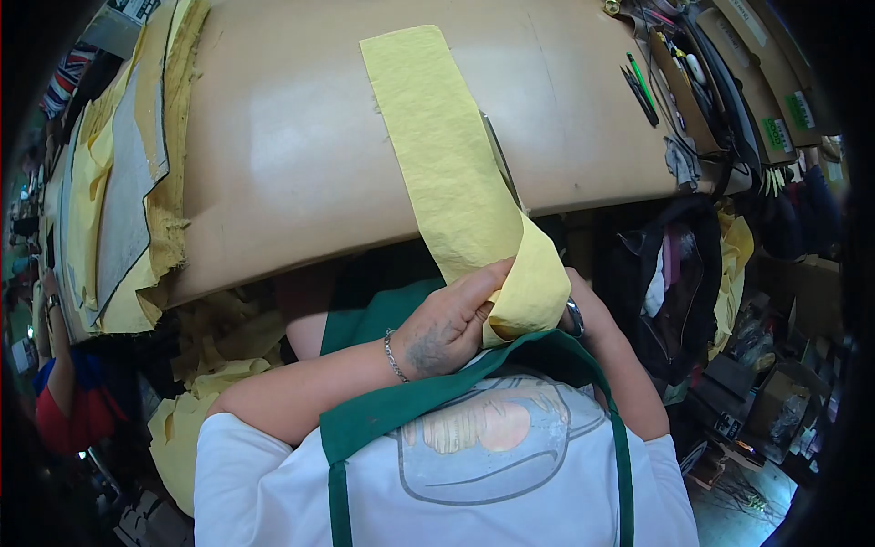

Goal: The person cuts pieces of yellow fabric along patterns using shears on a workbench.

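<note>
A long strip of yellow fabric lies on the tan table and runs down over its front edge toward my body, where its near end is folded over. My left hand, with a chain bracelet at the wrist, pinches the strip near the fold. The folded fabric hides my right hand; only its forearm and a dark watch band at the wrist show beside the fold. A thin dark, shiny object sticks out from under the strip's right edge.
Layered yellow and grey fabric pieces lie at the table's left. Pens, a cloth scrap and cardboard boxes are at the right. A dark open bag hangs below. Another person is at the far left. Yellow fabric is heaped below the table.
</note>
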`<state>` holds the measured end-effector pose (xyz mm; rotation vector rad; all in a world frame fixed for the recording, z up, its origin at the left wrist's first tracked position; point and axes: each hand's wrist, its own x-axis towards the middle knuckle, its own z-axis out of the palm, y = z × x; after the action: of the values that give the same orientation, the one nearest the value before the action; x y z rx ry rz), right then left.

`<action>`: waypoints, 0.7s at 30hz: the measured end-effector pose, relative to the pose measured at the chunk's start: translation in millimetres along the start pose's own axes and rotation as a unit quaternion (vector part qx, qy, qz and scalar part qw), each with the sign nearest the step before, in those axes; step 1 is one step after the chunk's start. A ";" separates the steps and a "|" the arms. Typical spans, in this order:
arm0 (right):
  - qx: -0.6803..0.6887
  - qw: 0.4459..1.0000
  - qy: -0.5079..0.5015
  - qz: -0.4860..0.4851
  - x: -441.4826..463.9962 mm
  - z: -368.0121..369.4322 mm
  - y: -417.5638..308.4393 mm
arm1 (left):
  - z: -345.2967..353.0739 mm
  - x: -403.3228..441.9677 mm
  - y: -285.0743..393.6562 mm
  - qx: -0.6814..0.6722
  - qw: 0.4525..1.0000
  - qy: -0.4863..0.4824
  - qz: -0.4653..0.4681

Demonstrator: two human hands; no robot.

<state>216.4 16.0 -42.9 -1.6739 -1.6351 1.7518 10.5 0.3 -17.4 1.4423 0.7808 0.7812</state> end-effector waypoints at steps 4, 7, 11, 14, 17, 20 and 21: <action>-0.020 0.999 -0.007 0.025 -2.5 -2.8 -10.3 | -0.6 0.2 -1.5 0.004 1.000 -0.001 0.002; -0.049 0.998 -0.006 0.034 -3.7 -3.7 -16.1 | -0.4 0.3 -2.9 0.003 1.000 0.000 0.003; -0.066 0.997 -0.008 0.025 -5.0 -4.8 -18.3 | -2.3 0.4 1.0 0.006 1.000 0.000 -0.008; -0.068 0.998 -0.001 -0.002 -5.9 -5.7 -13.1 | -3.7 0.1 3.6 0.004 1.000 -0.002 -0.017; -0.068 0.998 -0.001 0.002 -4.5 -8.7 -3.6 | -4.2 -0.7 4.4 0.010 1.000 -0.003 -0.020; -0.051 0.999 -0.003 -0.002 -3.2 -11.2 0.4 | -3.1 -1.6 1.3 0.013 1.000 -0.006 -0.018; -0.044 0.999 -0.004 -0.008 -2.7 -11.5 0.5 | -2.9 -2.0 0.4 0.014 1.000 -0.006 -0.017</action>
<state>226.7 20.0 -38.7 -1.6885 -1.7475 1.7037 7.1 0.2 -17.0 1.4531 0.8075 0.7377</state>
